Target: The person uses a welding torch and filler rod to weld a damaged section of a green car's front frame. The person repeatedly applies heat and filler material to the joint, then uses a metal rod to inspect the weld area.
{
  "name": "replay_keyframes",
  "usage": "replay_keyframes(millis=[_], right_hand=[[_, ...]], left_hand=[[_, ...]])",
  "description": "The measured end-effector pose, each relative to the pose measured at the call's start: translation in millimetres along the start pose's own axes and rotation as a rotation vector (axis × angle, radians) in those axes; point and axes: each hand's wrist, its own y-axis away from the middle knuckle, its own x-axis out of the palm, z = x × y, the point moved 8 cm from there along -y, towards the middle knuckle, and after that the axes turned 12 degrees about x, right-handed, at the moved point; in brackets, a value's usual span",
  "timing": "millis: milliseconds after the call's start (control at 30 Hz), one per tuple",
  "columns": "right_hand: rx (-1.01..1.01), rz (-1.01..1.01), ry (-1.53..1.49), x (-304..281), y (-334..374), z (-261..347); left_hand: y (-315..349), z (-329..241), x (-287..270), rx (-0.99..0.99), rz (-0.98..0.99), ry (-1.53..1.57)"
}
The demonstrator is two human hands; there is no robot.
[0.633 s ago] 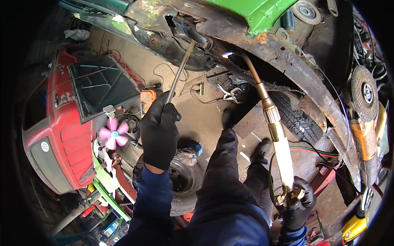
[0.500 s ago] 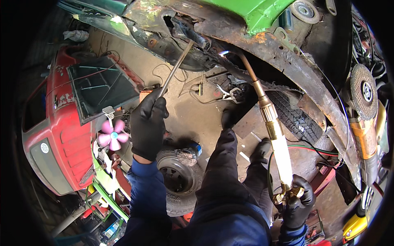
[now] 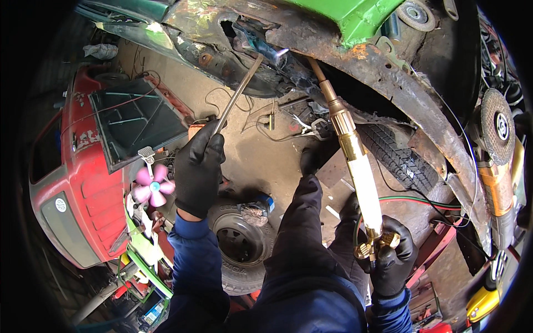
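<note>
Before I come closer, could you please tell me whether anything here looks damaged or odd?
Yes: the metal panel near the torch flame looks damaged, with rust and a ragged hole, unlike the smooth green surface beside it.

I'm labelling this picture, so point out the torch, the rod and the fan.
Torch (image 3: 350,146): head view, on its brass body.
Rod (image 3: 238,95): head view, mid-shaft.
Fan (image 3: 155,187): head view, on its hub.

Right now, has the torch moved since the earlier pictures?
Yes: the torch has moved to the left, judged against the fixed green panel.
</note>
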Motion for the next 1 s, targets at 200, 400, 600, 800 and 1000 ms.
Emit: replay_keyframes(millis=[200, 400, 600, 800, 1000], right_hand=[[-0.005, 0.005, -0.021, 14.0, -7.8, 5.8], [0.013, 0.009, -0.039, 16.9, -11.1, 2.9], [-0.005, -0.003, 0.013, 17.3, -14.3, 4.9], [0.034, 0.015, 0.017, 20.0, -16.6, 2.8], [0.032, 0.019, 0.031, 21.8, -19.3, 2.6]], left_hand=[[-1.3, 1.3, -0.6, 0.018, 0.011, 0.016], [-1.9, 4.2, -1.4, 0.025, 0.008, 0.027], [-2.8, 1.9, -2.3, 0.057, 0.006, -0.021], [-3.2, 1.5, -2.5, 0.033, 0.011, -0.023], [-4.6, 2.7, -2.3, 0.047, 0.017, -0.025]])
